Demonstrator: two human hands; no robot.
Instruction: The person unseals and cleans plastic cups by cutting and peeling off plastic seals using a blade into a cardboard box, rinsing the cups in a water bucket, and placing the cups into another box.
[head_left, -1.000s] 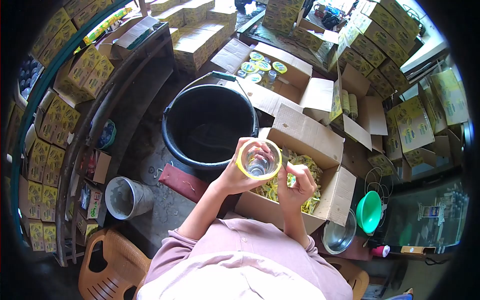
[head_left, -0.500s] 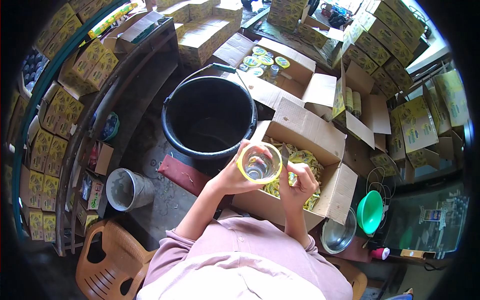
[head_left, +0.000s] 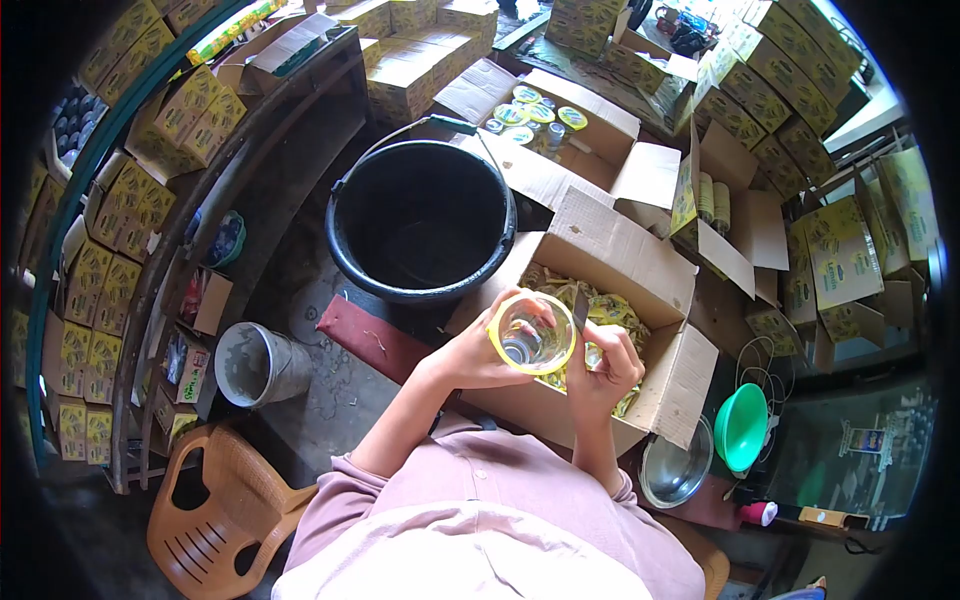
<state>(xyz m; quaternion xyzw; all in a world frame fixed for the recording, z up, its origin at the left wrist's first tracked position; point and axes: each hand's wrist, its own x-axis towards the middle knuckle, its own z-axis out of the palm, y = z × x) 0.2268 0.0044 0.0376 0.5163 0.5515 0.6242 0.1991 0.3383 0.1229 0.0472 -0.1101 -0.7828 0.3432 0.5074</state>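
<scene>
My left hand (head_left: 472, 352) is wrapped round a clear plastic cup (head_left: 522, 350) with a yellow rim, its mouth tilted up towards me. Some fingers show through the cup's clear wall. Close beside the rim, my right hand (head_left: 606, 374) pinches a knife (head_left: 581, 308); its dark narrow blade points away from me and the handle is hidden in the fingers. Below both hands stands an open cardboard box (head_left: 622, 232) filled with yellow printed packets (head_left: 622, 312).
A large black bucket (head_left: 345, 235) stands left of the box, with a grey pail (head_left: 285, 370) nearer. Another open carton (head_left: 600, 120) holds several yellow-rimmed cups (head_left: 515, 113). At right are a green bowl (head_left: 742, 430) and a metal basin (head_left: 660, 465). A brown chair (head_left: 225, 500) stands at left.
The cup and both hands have shifted slightly right and down in the view. The camera view has turned a little. Both hands keep their grips.
</scene>
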